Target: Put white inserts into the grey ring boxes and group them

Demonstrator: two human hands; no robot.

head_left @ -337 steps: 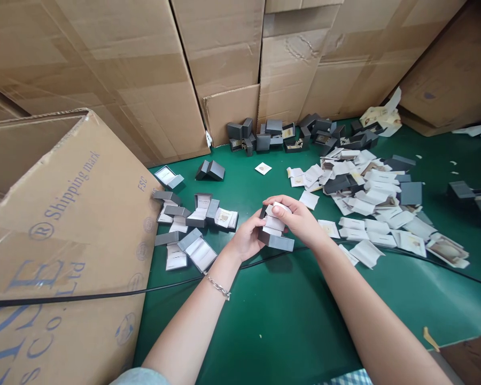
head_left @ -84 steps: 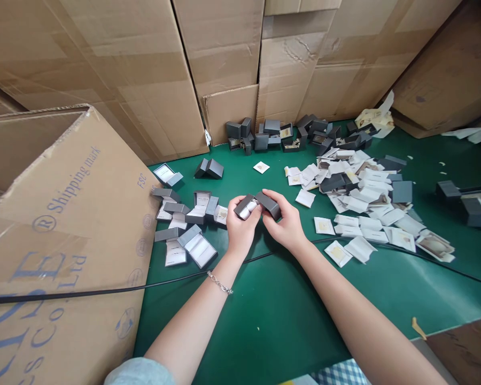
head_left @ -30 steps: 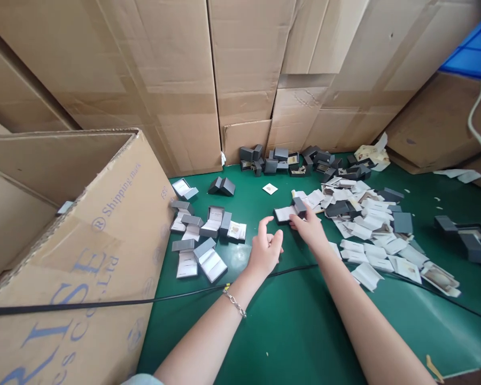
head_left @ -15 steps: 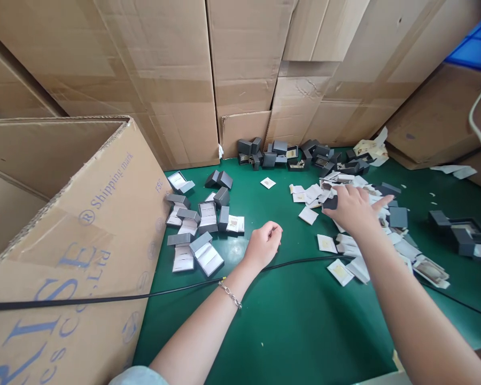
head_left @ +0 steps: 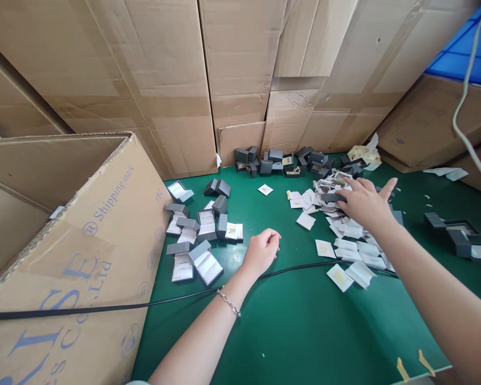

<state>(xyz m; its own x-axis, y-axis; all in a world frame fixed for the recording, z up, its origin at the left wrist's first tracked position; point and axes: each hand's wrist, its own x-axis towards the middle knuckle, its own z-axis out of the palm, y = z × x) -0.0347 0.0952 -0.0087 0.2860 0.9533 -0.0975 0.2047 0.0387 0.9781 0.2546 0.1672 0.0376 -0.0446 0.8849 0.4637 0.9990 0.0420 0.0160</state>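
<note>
My left hand rests on the green table in a loose fist, and nothing shows in its curled fingers. To its left lie several small grey jewellery boxes with raised lids and white linings. Over on the right, my right hand reaches over a heap of white cards. Its thumb and forefinger are at a small dark grey box piece and appear to pinch it. The other fingers are spread upward. Part of the heap is hidden beneath this hand.
A large open carton stands at the left. More dark boxes line the back by the cardboard wall. A black cable crosses the table. Another open dark box lies far right, and a lone white card near the middle.
My right hand has moved slightly right over the heap, and the grey piece at its fingers has shifted and turned flatter. My left hand stays in place. The whole view has tilted a little.
</note>
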